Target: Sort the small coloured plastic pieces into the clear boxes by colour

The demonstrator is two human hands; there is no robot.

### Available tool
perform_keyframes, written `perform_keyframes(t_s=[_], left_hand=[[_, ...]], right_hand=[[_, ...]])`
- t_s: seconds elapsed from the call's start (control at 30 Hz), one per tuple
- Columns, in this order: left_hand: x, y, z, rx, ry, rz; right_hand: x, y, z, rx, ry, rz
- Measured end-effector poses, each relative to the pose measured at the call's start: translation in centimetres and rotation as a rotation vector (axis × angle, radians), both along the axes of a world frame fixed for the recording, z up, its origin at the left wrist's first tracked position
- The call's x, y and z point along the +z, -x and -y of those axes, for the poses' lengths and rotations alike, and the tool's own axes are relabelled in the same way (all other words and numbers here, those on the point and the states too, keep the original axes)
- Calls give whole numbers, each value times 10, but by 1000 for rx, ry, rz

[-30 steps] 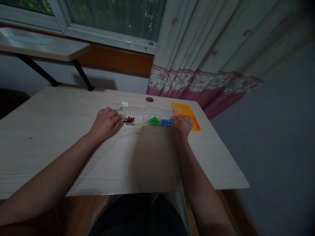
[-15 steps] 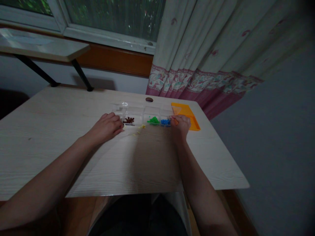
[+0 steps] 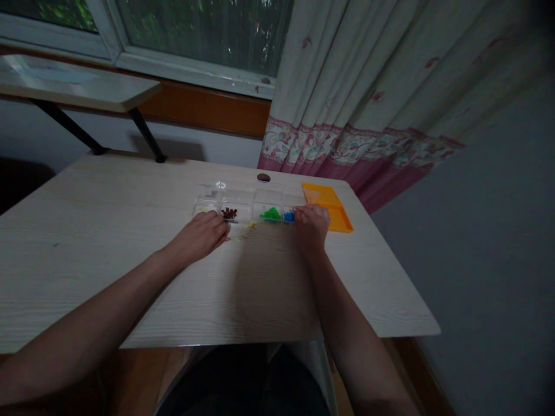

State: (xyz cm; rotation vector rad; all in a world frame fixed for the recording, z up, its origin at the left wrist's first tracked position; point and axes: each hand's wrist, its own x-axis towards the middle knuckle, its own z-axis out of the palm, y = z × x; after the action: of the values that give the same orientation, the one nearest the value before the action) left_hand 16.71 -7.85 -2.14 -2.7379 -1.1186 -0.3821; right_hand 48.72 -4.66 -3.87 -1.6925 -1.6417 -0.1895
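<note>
A clear plastic compartment box (image 3: 245, 202) lies on the table with its transparent lid side tilted back. Dark brown pieces (image 3: 229, 214), green pieces (image 3: 271, 214) and blue pieces (image 3: 289, 216) sit in separate compartments. At the box's front left is my left hand (image 3: 206, 236), its fingers curled together beside scattered yellow pieces (image 3: 252, 225) on the tabletop. My right hand (image 3: 313, 225) is at the right end, thumb and fingers drawn together next to the blue pieces. Whatever either hand pinches is too small or hidden.
An orange tray (image 3: 346, 222) lies behind and right of my right hand. On the wooden table (image 3: 208, 300), a round dark grommet (image 3: 263, 178) is set near the back edge. A raised shelf (image 3: 117, 98) on black legs stands at the back left; a curtain (image 3: 347, 136) hangs behind.
My left hand has moved right and slightly toward me, uncovering the box's left compartment. My right hand has shifted a little left over the blue pieces.
</note>
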Motion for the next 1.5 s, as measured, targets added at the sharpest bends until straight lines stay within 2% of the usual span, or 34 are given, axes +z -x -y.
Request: perform_keyframes(t_s=[0.13, 0.23, 0.43, 0.67, 0.83, 1.17, 1.33, 1.4, 1.5], left_hand=[[-6, -23, 13, -34, -36, -21], [-10, -29, 15, -67, -42, 13], [-6, -21, 6, 18, 23, 163], [-6, -14, -1, 85, 176, 552], [-12, -16, -4, 81, 247, 615], [-18, -14, -6, 95, 269, 607], [-14, -15, -3, 88, 299, 591], [-12, -16, -1, 79, 306, 601], [-11, -16, 0, 67, 288, 618]], right_hand=[[4, 12, 6, 81, 13, 31], [6, 26, 13, 181, 37, 64], [0, 49, 22, 422, 27, 161], [-1, 60, 30, 555, 172, 270], [-4, 68, 31, 633, 205, 299], [-3, 79, 36, 610, 164, 348], [-3, 75, 33, 618, 132, 338], [0, 67, 28, 575, 96, 296], [8, 43, 19, 384, 53, 195]])
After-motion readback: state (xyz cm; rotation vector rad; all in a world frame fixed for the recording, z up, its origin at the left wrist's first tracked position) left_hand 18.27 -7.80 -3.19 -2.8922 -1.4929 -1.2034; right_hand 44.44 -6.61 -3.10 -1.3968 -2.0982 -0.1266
